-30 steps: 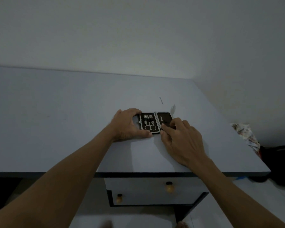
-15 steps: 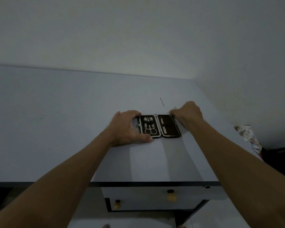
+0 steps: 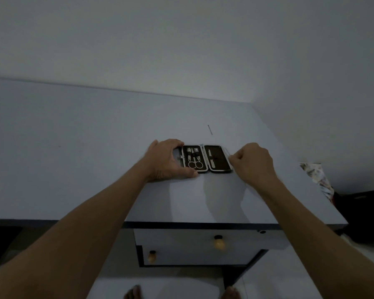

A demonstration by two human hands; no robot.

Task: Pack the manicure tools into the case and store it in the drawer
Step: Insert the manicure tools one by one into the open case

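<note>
The black manicure case (image 3: 217, 157) lies open flat on the grey desk (image 3: 95, 158). Its left half holds scissors and small tools, and its right half holds one slim tool. My left hand (image 3: 164, 160) grips the case's left edge, thumb at the near corner. My right hand (image 3: 252, 162) is at the case's right edge, fingers pinched on a thin pale metal tool (image 3: 227, 152) that is mostly hidden by the hand. Another thin tool (image 3: 210, 129) lies loose on the desk behind the case.
Under the desk's front edge are a drawer (image 3: 181, 240) with a wooden knob (image 3: 219, 243) and a lower front with a second knob (image 3: 152, 256), both closed. A patterned cloth (image 3: 315, 175) and a black bag (image 3: 365, 212) sit at the right. My feet show at the bottom.
My right hand left the case, reached back to the pale tool behind its right corner, closed on it and came back to the case's right edge. My left hand stayed put.
</note>
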